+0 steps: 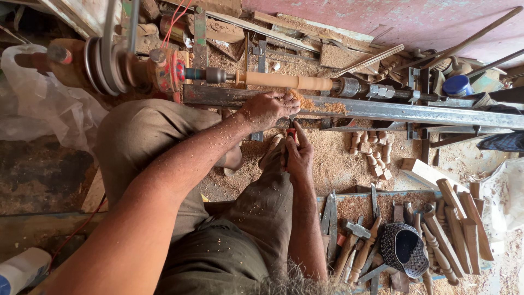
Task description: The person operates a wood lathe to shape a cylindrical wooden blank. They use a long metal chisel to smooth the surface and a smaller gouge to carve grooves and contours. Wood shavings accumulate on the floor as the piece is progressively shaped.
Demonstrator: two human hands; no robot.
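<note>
Landmark: steel rail (pixel 382 109). A wooden spindle (pixel 286 81) is mounted on the lathe just above the rail. Left hand (pixel 267 108) rests on the rail below the spindle, fingers curled, shavings on them; what it grips cannot be told. Right hand (pixel 297 155), below the rail, is closed around a red-handled tool (pixel 291 133). Turned pieces (pixel 372 150) lie below the rail, right of the hands.

The left hand (pixel 266 109) rests on the metal rail (pixel 382 110) below the wooden spindle (pixel 286 81) on the lathe, while the right hand (pixel 297 155) holds a red-handled tool (pixel 291 133), with sawdust (pixel 333 161) around.
</note>
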